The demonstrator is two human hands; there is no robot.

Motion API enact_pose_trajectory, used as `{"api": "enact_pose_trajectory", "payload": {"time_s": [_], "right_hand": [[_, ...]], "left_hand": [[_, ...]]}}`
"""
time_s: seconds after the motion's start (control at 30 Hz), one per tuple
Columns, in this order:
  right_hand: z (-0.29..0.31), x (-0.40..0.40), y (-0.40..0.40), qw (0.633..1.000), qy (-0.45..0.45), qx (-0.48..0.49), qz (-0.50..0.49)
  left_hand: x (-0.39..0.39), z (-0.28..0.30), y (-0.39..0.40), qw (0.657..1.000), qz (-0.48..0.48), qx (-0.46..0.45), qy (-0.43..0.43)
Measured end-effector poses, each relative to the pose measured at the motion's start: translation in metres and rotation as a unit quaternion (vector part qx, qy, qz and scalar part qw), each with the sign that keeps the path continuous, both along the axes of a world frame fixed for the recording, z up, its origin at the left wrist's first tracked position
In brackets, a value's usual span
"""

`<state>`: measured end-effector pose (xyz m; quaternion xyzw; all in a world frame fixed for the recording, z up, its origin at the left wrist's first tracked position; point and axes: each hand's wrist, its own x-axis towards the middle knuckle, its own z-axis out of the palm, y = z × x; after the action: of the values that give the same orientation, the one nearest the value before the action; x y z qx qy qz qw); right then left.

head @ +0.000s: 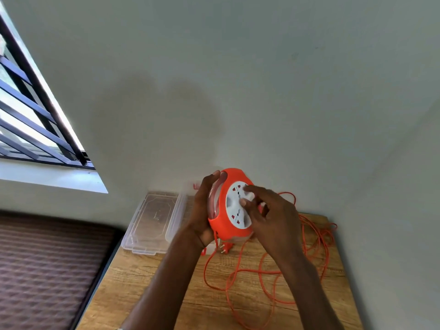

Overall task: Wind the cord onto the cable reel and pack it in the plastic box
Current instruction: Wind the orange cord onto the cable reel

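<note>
An orange cable reel [222, 211] with a white socket face is held up above the wooden table [147, 289]. My left hand [203, 206] grips its left rim and back. My right hand [269, 210] rests its fingertips on the white face, fingers spread. The orange cord [269, 272] lies in loose loops over the table's right half, and its plug [226, 248] hangs just below the reel. A clear plastic box [147, 222] sits at the table's far left corner, with a clear lid part standing beside it behind my left hand.
The table stands against a pale wall. A dark brown quilted surface [47, 270] lies left of the table. A barred window [31, 115] is at the upper left. Cord loops reach the table's right edge.
</note>
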<state>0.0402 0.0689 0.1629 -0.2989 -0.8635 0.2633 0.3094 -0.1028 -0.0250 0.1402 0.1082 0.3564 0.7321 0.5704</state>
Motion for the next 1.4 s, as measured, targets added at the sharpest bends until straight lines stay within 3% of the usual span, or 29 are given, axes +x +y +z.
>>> {"api": "enact_pose_trajectory", "payload": {"time_s": [0.1, 0.23, 0.37, 0.53, 0.63, 0.73, 0.87, 1.0, 1.27, 1.33, 1.4], "right_hand": [[-0.005, 0.008, 0.011, 0.99, -0.038, -0.01, 0.135], [-0.008, 0.008, 0.015, 0.977, -0.115, -0.009, 0.182], [-0.009, 0.002, 0.012, 0.979, -0.137, 0.048, 0.142], [-0.016, -0.013, -0.009, 0.994, 0.033, -0.104, -0.021], [-0.014, -0.015, -0.006, 0.998, 0.006, -0.048, -0.036], [-0.009, -0.006, 0.005, 0.999, -0.021, 0.03, 0.018], [-0.009, 0.006, 0.018, 0.981, -0.078, 0.014, 0.176], [-0.01, 0.01, 0.022, 0.97, -0.117, 0.022, 0.211], [-0.016, 0.007, 0.018, 0.983, -0.113, 0.059, 0.132], [-0.018, 0.002, 0.012, 0.996, -0.071, -0.002, 0.056], [-0.017, -0.006, 0.005, 0.992, 0.044, -0.117, -0.023]], "left_hand": [[-0.009, 0.002, -0.002, 0.998, -0.042, 0.003, -0.043], [-0.017, -0.003, -0.004, 0.995, -0.058, -0.019, -0.073], [-0.018, -0.006, -0.005, 0.996, -0.058, -0.033, -0.055], [-0.015, -0.003, -0.002, 0.998, -0.041, -0.03, -0.027], [-0.012, -0.004, -0.001, 0.998, -0.038, -0.031, -0.027], [-0.013, -0.003, 0.002, 0.998, -0.04, -0.047, -0.004], [-0.019, -0.003, 0.002, 0.996, -0.062, -0.053, -0.028], [-0.022, -0.005, 0.003, 0.995, -0.083, -0.048, -0.041], [-0.022, -0.002, 0.006, 0.995, -0.077, -0.06, -0.006], [-0.019, 0.0, 0.007, 0.996, -0.074, -0.057, -0.001], [-0.015, 0.003, 0.009, 0.995, -0.079, -0.052, -0.017]]}}
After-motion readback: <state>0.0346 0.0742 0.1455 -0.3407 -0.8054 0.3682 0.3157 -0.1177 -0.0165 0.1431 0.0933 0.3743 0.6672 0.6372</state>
